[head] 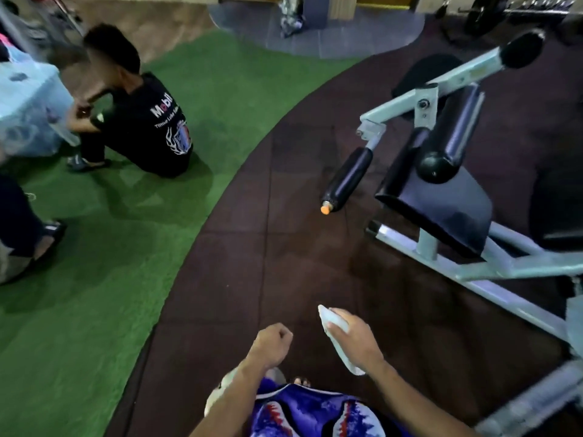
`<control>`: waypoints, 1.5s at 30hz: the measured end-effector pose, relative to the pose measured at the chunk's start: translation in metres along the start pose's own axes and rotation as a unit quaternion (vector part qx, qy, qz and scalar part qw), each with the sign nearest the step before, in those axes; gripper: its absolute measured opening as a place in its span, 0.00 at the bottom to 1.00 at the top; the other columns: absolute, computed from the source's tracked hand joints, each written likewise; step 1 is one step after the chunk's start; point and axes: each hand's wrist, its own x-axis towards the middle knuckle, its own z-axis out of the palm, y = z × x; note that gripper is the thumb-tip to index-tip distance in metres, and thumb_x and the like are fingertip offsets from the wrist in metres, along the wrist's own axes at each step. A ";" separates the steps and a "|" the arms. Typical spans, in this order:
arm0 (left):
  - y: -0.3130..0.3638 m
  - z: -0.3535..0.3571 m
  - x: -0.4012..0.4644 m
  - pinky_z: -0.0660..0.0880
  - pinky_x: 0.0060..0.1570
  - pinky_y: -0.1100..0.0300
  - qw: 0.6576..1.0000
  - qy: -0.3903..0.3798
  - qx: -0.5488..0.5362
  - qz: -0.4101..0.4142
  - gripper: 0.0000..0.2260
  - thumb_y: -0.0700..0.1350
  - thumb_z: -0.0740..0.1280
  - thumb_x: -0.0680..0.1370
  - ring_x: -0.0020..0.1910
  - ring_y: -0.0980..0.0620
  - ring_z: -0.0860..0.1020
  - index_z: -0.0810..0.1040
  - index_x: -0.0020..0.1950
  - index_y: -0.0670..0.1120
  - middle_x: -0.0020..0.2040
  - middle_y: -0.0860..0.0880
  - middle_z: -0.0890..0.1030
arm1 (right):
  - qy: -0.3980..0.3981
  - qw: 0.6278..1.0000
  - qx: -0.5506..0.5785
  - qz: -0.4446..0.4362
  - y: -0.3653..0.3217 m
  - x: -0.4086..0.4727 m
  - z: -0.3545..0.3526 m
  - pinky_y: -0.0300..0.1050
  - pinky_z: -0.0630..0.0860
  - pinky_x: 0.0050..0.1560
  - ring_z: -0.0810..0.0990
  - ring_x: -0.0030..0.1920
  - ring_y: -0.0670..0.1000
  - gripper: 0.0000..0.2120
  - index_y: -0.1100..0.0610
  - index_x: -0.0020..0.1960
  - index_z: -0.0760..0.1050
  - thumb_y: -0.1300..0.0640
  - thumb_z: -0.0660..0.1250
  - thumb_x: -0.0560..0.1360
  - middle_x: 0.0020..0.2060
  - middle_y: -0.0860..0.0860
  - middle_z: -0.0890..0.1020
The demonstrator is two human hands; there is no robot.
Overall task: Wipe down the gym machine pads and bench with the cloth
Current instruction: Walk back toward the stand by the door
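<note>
My right hand [355,337] grips a pale cloth [331,323] low in the view, above the dark rubber floor. My left hand [271,343] is beside it, fingers curled into a loose fist and holding nothing. Ahead on the right stands the gym machine with a light grey frame [492,269]. Its black seat pad [441,203] slopes toward me. A thick black roller pad [448,137] sits above the seat. A thinner roller pad [348,181] with an orange end cap sticks out to the left. Both hands are well short of the machine.
A person in a black shirt [142,121] crouches on the green turf [94,279] at the left. Another person's foot in a sandal [47,238] is at the far left. Barbell plates [485,14] lie at the back right. Dark rubber tiles [284,247] run between me and the machine.
</note>
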 end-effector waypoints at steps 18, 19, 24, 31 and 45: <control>0.255 -0.365 0.405 0.72 0.58 0.61 0.998 -0.015 0.050 0.025 0.12 0.46 0.60 0.80 0.61 0.47 0.79 0.81 0.56 0.45 0.59 0.46 0.83 | 0.075 0.992 0.095 0.017 -0.263 0.449 -0.204 0.27 0.68 0.51 0.79 0.57 0.43 0.14 0.48 0.64 0.78 0.48 0.68 0.80 0.54 0.40 0.80; 0.272 -0.380 0.429 0.72 0.58 0.61 0.998 -0.019 0.049 0.029 0.12 0.45 0.60 0.80 0.61 0.47 0.79 0.81 0.55 0.44 0.59 0.46 0.83 | 0.082 0.992 0.097 0.020 -0.274 0.475 -0.217 0.24 0.68 0.49 0.78 0.57 0.44 0.15 0.49 0.66 0.77 0.49 0.67 0.80 0.55 0.40 0.79; 0.362 -0.449 0.556 0.70 0.53 0.63 0.998 -0.029 0.043 0.048 0.11 0.46 0.60 0.80 0.59 0.48 0.79 0.81 0.54 0.44 0.57 0.46 0.83 | 0.080 0.993 0.084 0.024 -0.313 0.618 -0.285 0.32 0.67 0.53 0.76 0.58 0.44 0.18 0.51 0.69 0.75 0.50 0.66 0.81 0.62 0.46 0.81; 0.512 -0.550 0.718 0.71 0.59 0.60 0.998 -0.006 0.038 0.042 0.12 0.46 0.60 0.80 0.61 0.45 0.79 0.81 0.55 0.43 0.59 0.45 0.83 | 0.052 0.998 0.028 0.019 -0.376 0.814 -0.405 0.31 0.64 0.59 0.77 0.65 0.47 0.18 0.53 0.70 0.75 0.51 0.65 0.81 0.64 0.45 0.79; 0.754 -0.764 1.054 0.75 0.56 0.55 0.996 -0.056 0.066 0.027 0.10 0.47 0.61 0.79 0.55 0.44 0.82 0.81 0.49 0.47 0.50 0.47 0.84 | 0.055 0.997 0.042 0.028 -0.522 1.194 -0.602 0.45 0.69 0.69 0.75 0.67 0.49 0.21 0.46 0.71 0.72 0.44 0.65 0.79 0.66 0.46 0.78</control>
